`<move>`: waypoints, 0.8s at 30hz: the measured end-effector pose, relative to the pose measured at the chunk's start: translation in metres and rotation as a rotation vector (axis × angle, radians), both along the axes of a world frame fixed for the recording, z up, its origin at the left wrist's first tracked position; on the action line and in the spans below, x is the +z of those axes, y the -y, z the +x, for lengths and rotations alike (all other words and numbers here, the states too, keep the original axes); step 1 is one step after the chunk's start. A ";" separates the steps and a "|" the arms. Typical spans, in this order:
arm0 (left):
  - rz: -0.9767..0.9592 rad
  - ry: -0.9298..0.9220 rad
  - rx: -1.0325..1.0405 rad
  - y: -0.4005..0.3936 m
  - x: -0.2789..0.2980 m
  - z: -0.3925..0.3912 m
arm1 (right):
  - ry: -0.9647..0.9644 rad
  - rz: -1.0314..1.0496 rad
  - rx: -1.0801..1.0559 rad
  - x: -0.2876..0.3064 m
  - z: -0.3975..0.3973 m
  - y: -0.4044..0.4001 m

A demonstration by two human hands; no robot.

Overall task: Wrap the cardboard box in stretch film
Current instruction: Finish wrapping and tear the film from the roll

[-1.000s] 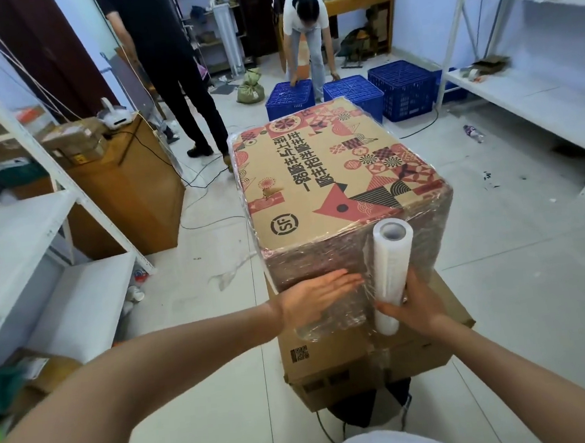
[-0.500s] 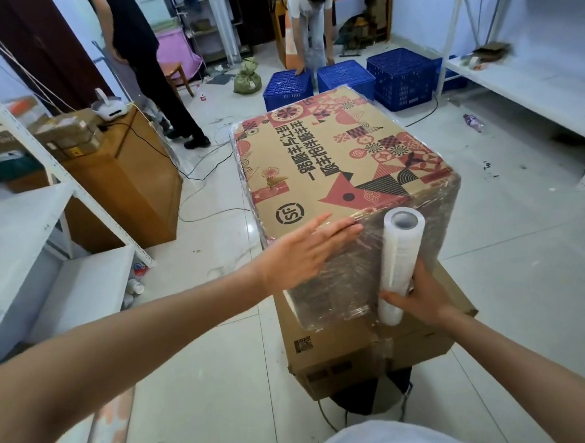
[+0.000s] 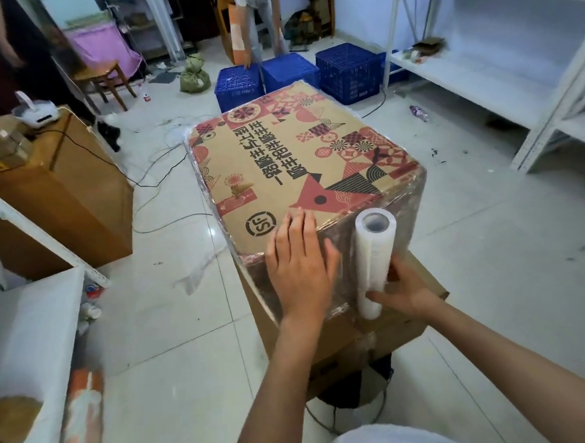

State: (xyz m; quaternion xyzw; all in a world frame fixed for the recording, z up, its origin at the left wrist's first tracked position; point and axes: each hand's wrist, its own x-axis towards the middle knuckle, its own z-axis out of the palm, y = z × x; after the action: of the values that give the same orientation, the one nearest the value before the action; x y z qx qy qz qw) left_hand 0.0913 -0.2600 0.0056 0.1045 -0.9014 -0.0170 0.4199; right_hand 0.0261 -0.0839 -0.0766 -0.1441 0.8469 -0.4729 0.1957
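Head view, from left to right: white shelving (image 3: 25, 318) lines the left edge, with a brown cabinet (image 3: 63, 197) behind it, and a strip of bare tiled floor (image 3: 172, 322) runs between these and the stack in the middle. Black cables (image 3: 157, 170) trail over that strip. The cardboard box (image 3: 299, 163), printed in red and black, sits on a plain lower box (image 3: 377, 334), its near corner overhanging toward the camera. Clear stretch film (image 3: 405, 217) clings to its sides and wrinkles at the top edges. The left hand (image 3: 299, 267) lies flat and spread over the near top edge, fingers on the lid, palm pressing the film on the near face. Just to its right, the film roll (image 3: 373, 256) stands upright against the near face, close to the right corner. The right hand (image 3: 405, 292) grips the roll's lower end, fingers curled around it. Right of the box the floor is wide and bare up to more white shelving (image 3: 520, 74) along the right wall. Behind the box stand three blue crates (image 3: 348, 69), where another person (image 3: 260, 17) bends over them.
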 end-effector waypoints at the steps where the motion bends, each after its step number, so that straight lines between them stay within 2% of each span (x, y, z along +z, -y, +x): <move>1: 0.033 -0.022 0.002 -0.003 -0.002 -0.002 | -0.017 0.024 0.011 0.002 0.000 0.000; 5: 0.000 -0.067 -0.025 -0.001 -0.013 -0.011 | -0.064 0.118 0.027 0.006 0.001 -0.003; 10: 0.009 -0.082 -0.036 -0.001 -0.018 -0.012 | -0.086 0.110 0.023 0.009 0.003 -0.002; 15: 0.031 -0.089 -0.022 0.003 -0.016 -0.013 | -0.106 0.131 0.174 0.013 0.001 -0.014; 19: 0.003 -0.086 -0.020 0.006 -0.018 -0.009 | -0.064 0.229 0.302 0.018 0.001 -0.017; 24: -0.026 -0.110 -0.013 0.006 -0.019 -0.012 | -0.116 0.197 0.343 0.032 0.000 -0.020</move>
State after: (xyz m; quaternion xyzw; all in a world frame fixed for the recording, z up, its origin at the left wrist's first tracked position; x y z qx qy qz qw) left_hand 0.0794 -0.2657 -0.0134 0.0919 -0.8778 -0.0137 0.4699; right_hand 0.0261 -0.0641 -0.0444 -0.2932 0.8620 -0.3384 0.2376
